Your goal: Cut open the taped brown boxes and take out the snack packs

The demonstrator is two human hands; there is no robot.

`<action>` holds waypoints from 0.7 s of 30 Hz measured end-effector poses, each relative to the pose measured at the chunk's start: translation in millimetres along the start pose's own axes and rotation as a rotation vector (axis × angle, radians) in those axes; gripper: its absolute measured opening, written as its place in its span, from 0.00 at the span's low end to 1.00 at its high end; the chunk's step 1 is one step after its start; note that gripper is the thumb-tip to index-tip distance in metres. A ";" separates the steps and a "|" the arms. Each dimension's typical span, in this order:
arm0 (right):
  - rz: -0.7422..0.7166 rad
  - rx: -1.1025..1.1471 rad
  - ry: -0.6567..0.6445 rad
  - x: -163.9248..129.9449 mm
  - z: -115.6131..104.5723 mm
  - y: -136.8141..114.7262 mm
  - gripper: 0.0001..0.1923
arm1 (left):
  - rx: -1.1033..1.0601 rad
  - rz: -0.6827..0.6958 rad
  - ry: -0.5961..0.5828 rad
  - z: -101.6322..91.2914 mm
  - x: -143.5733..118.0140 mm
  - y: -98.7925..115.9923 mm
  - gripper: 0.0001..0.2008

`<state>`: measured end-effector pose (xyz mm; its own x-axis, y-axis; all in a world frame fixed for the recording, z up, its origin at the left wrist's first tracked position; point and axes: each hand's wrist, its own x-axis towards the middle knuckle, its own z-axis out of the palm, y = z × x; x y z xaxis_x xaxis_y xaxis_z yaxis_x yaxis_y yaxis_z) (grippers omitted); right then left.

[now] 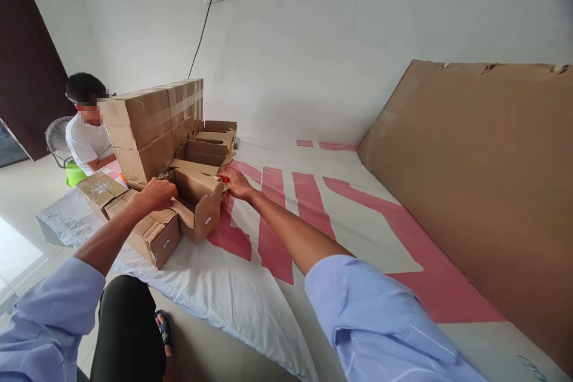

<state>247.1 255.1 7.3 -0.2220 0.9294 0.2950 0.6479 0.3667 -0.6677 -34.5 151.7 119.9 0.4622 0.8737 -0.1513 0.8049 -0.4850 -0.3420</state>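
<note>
While a co-worker sits at the far left behind a tall stack of sealed boxes, the person reaches both arms toward a small open box that stands on a white and red sheet spread over the floor.

Starting from the left, the left hand is curled into a loose fist and rests on the left rim of the open box, just above a closed box that touches the open one on that side. I cannot tell whether its fingers pinch the flap or only press on it.

In the middle is the open box itself, between the two hands, with its flaps standing up and its inside in shadow (what it holds, if anything, is hidden). It looks like thin corrugated cardboard, so I judge it light, rather stiff along the folds but easy to dent on the walls, and not slippery. The best hold seems to be at the corners or under the bottom, not at the loose flaps, which bend.

On the right, the right hand lies at the right upper edge of the box, fingers together around something small and red; it is too small to name.

Further right, a big sheet of cardboard leans on the wall, well apart from the hands.
</note>
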 end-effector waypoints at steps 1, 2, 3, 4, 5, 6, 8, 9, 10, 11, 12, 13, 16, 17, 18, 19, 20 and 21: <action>0.019 0.017 0.017 6.3 3.7 0.9 0.13 | 0.003 -0.029 -0.024 -0.4 2.3 -0.6 0.13; 0.043 0.035 0.037 11.4 7.0 2.3 0.13 | -0.002 -0.053 -0.043 0.1 4.7 -0.5 0.14; 0.068 0.053 0.057 15.2 9.7 4.0 0.14 | -0.011 -0.069 -0.058 1.4 7.2 0.1 0.15; 0.094 0.073 0.077 17.6 11.7 5.9 0.16 | -0.022 -0.078 -0.071 3.3 9.8 1.0 0.16; 0.120 0.092 0.096 18.4 12.8 7.8 0.18 | -0.030 -0.083 -0.080 5.5 12.2 2.0 0.16; 0.145 0.111 0.113 17.6 12.9 9.7 0.19 | -0.037 -0.084 -0.089 7.6 14.6 3.1 0.16; 0.187 0.150 0.143 12.2 10.5 12.8 0.23 | -0.054 -0.085 -0.103 11.2 19.1 4.7 0.16; 0.204 0.169 0.156 7.9 8.0 14.0 0.25 | -0.066 -0.085 -0.107 12.3 21.2 5.3 0.16; 0.219 0.188 0.166 2.6 4.9 15.0 0.28 | -0.078 -0.083 -0.111 13.1 23.2 6.0 0.17; 0.231 0.204 0.174 -3.6 1.4 15.9 0.30 | -0.090 -0.079 -0.114 13.4 25.0 6.8 0.18; 0.243 0.217 0.182 -10.7 -2.3 16.6 0.32 | -0.099 -0.075 -0.118 13.5 26.8 7.9 0.19; 0.255 0.226 0.192 -19.0 -6.0 17.2 0.33 | -0.107 -0.073 -0.123 13.5 28.5 9.3 0.19; 0.276 0.242 0.214 -53.4 -16.6 18.1 0.33 | -0.121 -0.081 -0.127 13.2 33.6 15.3 0.17; 0.274 0.248 0.217 -68.9 -19.7 18.1 0.32 | -0.125 -0.090 -0.122 13.1 35.4 17.7 0.17; 0.267 0.254 0.219 -86.5 -22.7 18.0 0.30 | -0.130 -0.101 -0.115 12.9 37.2 20.0 0.17; 0.254 0.261 0.220 -106.1 -25.5 18.0 0.29 | -0.135 -0.114 -0.106 12.7 39.0 22.2 0.18; 0.240 0.267 0.223 -127.5 -28.1 18.1 0.27 | -0.140 -0.128 -0.096 12.4 40.8 24.1 0.19; 0.228 0.271 0.230 -150.1 -30.3 18.7 0.25 | -0.145 -0.141 -0.087 11.9 42.7 25.6 0.20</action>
<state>314.6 121.2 -28.8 0.0935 0.9655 0.2430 0.4396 0.1789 -0.8802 1.4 177.0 93.6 0.3121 0.9303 -0.1930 0.9073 -0.3520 -0.2298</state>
